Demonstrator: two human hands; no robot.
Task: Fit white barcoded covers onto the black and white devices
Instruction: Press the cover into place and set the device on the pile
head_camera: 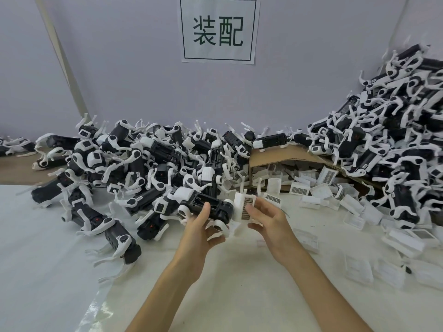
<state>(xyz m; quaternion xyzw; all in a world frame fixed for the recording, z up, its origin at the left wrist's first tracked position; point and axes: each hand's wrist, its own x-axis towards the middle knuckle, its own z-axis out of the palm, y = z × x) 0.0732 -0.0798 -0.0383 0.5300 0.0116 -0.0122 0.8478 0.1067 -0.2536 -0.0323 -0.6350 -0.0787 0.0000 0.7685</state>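
Starting nearest: black and white device (212,205), gripped in the left hand (201,232), long axis lying left to right; white barcoded cover (244,207), pinched in the right hand (269,226), held just beside the device's right end. Beyond: loose covers (311,190), heaped devices (153,159).

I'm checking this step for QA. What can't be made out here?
Head view:
Print on the cover in the right hand: too small, blurred.
Underside of the device in the left hand: hidden by that hand.
Device pile at right: cut off by the frame edge.
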